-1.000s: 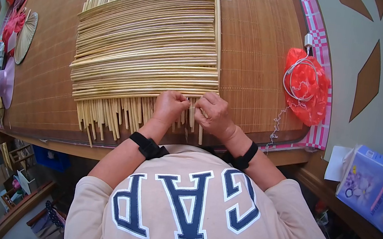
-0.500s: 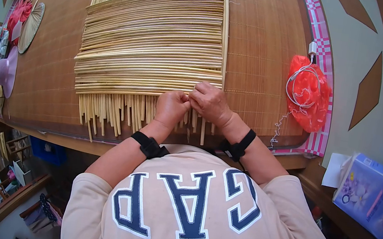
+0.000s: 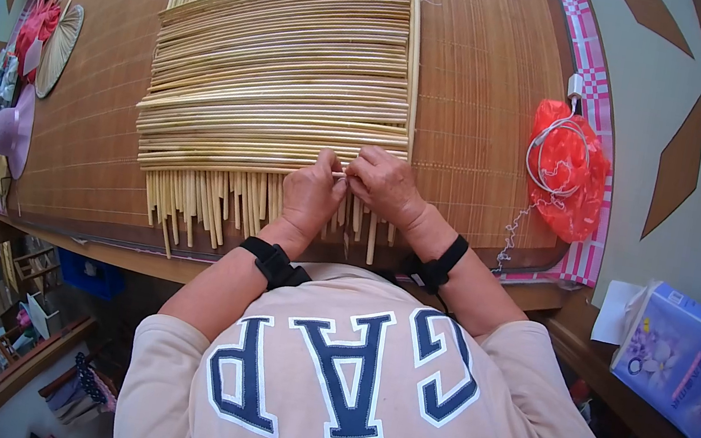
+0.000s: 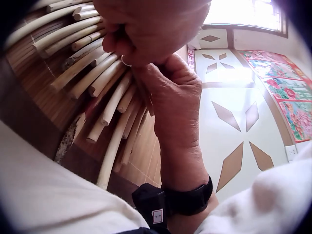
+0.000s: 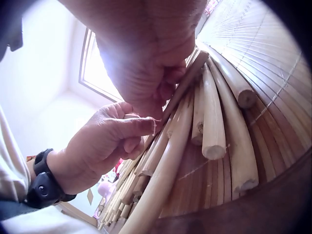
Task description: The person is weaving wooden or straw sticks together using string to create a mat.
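Note:
At the near edge of a mat of pale sticks [image 3: 282, 71], my two hands meet close together near its right corner. A thin white thread [image 5: 154, 127] shows at the thumb and fingertip of my left hand [image 3: 308, 199], which pinches it. The fingers of my right hand [image 3: 386, 190] are curled at the same thread, right beside the outermost crosswise stick [image 5: 187, 78]; their tips are partly hidden. Under the hands, the ends of lengthwise sticks [image 4: 100, 83] stick out toward my body, uneven in length.
The mat lies on a brown bamboo-covered surface [image 3: 466, 127] with a wooden front edge. To the right are a red plastic bag [image 3: 588, 197], a white cable [image 3: 534, 147] and a blue-purple package [image 3: 681, 363]. A hand fan [image 3: 58, 54] and a pink hat [image 3: 11, 133] lie at left.
My right hand has moved left and up to meet the left hand. The left hand's fingers have risen slightly. The whole head view has shifted a little.

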